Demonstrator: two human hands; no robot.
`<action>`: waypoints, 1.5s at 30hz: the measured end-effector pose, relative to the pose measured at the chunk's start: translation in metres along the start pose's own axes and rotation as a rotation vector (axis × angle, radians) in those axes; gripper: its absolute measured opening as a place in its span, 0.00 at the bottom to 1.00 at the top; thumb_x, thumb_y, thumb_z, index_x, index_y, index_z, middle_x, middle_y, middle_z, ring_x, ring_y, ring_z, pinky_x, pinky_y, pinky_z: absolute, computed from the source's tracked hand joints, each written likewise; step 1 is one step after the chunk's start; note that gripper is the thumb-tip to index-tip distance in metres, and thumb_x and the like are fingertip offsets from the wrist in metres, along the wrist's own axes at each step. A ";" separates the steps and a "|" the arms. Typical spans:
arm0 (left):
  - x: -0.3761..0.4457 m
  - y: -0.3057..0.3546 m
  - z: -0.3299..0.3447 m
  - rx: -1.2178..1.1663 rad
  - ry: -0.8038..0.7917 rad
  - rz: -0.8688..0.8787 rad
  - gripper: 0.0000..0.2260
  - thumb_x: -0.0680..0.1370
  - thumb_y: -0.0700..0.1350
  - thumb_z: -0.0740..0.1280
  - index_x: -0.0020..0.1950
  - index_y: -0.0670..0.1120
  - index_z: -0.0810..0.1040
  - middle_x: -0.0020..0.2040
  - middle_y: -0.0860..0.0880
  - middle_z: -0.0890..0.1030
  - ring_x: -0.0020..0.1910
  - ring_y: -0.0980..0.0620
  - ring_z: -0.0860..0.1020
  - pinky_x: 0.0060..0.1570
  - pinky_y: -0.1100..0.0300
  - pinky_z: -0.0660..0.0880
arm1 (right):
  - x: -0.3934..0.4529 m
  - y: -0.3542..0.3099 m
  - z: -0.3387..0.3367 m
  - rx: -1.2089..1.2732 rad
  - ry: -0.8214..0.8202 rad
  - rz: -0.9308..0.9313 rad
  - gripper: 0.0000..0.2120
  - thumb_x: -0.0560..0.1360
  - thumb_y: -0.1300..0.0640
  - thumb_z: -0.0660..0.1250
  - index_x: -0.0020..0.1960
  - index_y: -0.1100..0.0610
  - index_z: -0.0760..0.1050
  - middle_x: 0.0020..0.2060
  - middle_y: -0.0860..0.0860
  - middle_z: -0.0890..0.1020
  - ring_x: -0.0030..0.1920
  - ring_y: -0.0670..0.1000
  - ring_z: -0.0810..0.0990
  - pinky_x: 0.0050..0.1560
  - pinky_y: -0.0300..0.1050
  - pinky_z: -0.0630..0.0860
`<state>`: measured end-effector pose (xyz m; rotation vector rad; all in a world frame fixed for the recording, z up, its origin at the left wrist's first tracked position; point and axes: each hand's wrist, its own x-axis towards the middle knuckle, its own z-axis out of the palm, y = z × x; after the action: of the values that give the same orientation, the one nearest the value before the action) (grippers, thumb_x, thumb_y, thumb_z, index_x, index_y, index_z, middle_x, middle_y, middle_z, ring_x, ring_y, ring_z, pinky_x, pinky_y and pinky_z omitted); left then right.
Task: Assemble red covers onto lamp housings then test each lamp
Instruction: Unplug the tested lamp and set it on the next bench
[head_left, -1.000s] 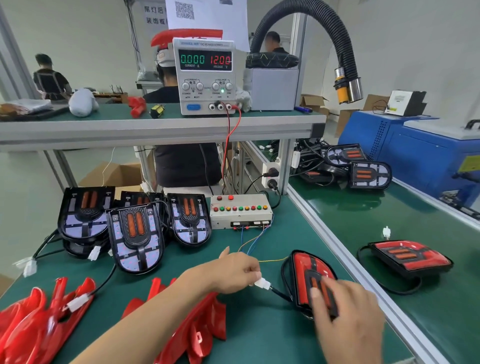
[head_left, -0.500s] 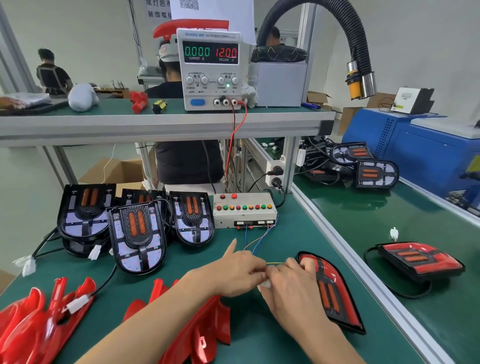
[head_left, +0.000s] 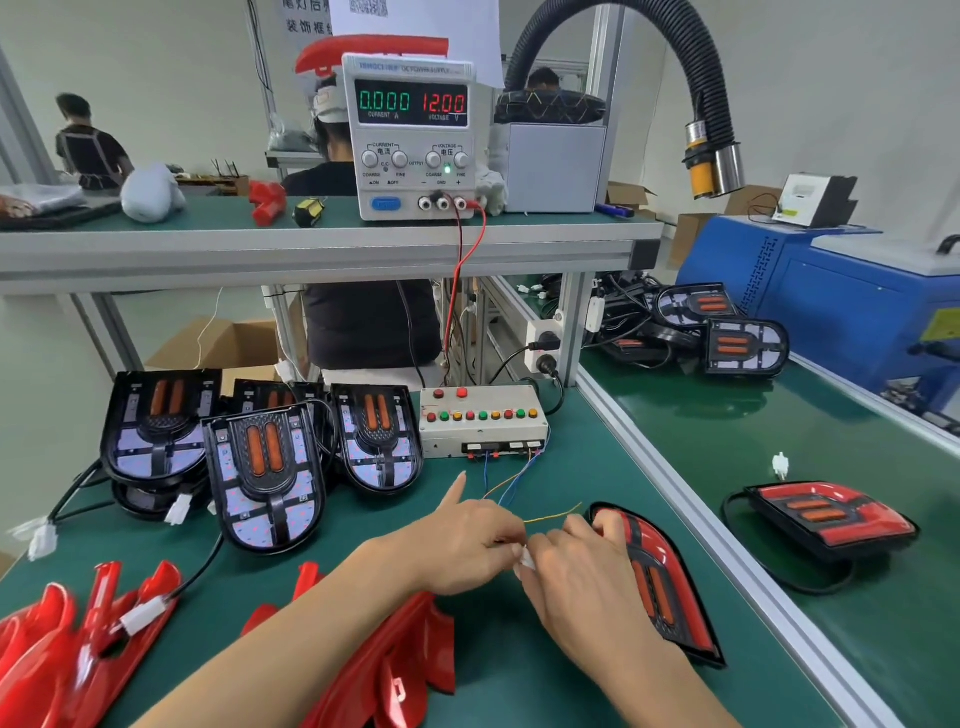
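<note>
A lamp with its red cover fitted (head_left: 660, 577) lies on the green mat just right of my hands. My left hand (head_left: 462, 540) and my right hand (head_left: 576, 577) meet over a small white connector (head_left: 524, 560), both pinching it; thin yellow and blue wires (head_left: 550, 517) run from there to the white test box (head_left: 483, 423) with coloured buttons. Several uncovered black lamp housings (head_left: 265, 473) stand at the left. Loose red covers (head_left: 67, 649) lie at the front left and under my left forearm. The power supply (head_left: 413, 135) reads 0.000 A and 12.00 V.
A second covered lamp (head_left: 826, 519) with its cable lies on the right-hand bench, beyond an aluminium rail (head_left: 691, 514). More housings (head_left: 743, 348) sit at the back right by a blue machine (head_left: 831, 306). A black extraction hose (head_left: 701, 93) hangs overhead. People work behind the shelf.
My right hand left the covered lamp and came over to the connector held by my left hand. The lamp now lies flatter on the mat. The meter readings are unchanged.
</note>
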<state>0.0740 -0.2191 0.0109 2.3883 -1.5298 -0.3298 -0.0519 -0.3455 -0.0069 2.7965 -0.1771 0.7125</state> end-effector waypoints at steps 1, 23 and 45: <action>-0.003 -0.001 0.001 0.040 0.027 0.040 0.10 0.82 0.51 0.61 0.53 0.47 0.77 0.51 0.52 0.80 0.58 0.53 0.74 0.77 0.37 0.39 | 0.001 0.001 0.001 -0.010 0.001 0.001 0.16 0.63 0.49 0.82 0.29 0.50 0.75 0.22 0.47 0.76 0.30 0.52 0.77 0.42 0.52 0.59; -0.005 -0.018 0.014 0.683 0.275 0.527 0.09 0.82 0.54 0.61 0.46 0.52 0.74 0.43 0.55 0.76 0.48 0.52 0.77 0.70 0.48 0.70 | -0.002 0.002 -0.003 -0.020 -0.276 -0.148 0.20 0.62 0.44 0.80 0.22 0.48 0.71 0.18 0.47 0.73 0.28 0.49 0.75 0.43 0.51 0.58; -0.007 -0.007 0.013 0.624 0.110 0.303 0.17 0.77 0.58 0.58 0.51 0.53 0.83 0.54 0.55 0.80 0.59 0.50 0.70 0.72 0.43 0.57 | -0.004 0.008 0.000 0.062 -0.331 0.024 0.12 0.76 0.42 0.69 0.42 0.49 0.80 0.39 0.47 0.84 0.51 0.54 0.78 0.53 0.55 0.58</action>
<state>0.0724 -0.2113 -0.0035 2.4685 -2.1367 0.3973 -0.0567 -0.3529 -0.0070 2.9581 -0.2529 0.2585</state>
